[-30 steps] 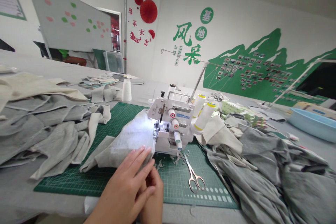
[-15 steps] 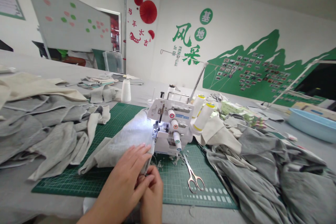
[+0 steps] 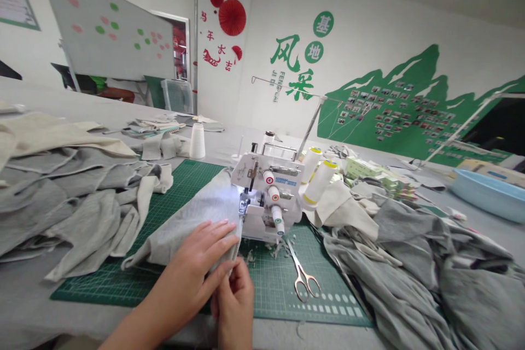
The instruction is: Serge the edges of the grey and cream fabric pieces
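Observation:
A white overlocker sewing machine (image 3: pixel 266 191) stands on a green cutting mat (image 3: pixel 320 306), its lamp lighting the presser foot. A piece of grey sweatshirt fabric (image 3: pixel 192 224) runs from my hands under the machine's front. My left hand (image 3: pixel 188 268) lies on this fabric close to the needle area, fingers together, thumb at the edge. Just below it, my right hand (image 3: pixel 238 301) pinches the fabric's edge between its fingertips. Gold-handled scissors (image 3: pixel 302 276) lie on the mat to the right of my hands, out of reach of neither.
Heaps of grey and cream fabric (image 3: pixel 61 208) lie left of the mat, and more grey fabric (image 3: pixel 410 268) lies right of it. Yellow-tipped thread cones (image 3: pixel 320 181) sit on the machine's right. A white thread cone (image 3: pixel 197 141), stacked packets (image 3: pixel 369 172) and a pale blue basin (image 3: pixel 488 194) stand behind.
The grey fabric now lies flatter toward the machine. My left hand has slid up onto it, with the forearm swinging left, and my right hand has dropped slightly along the edge.

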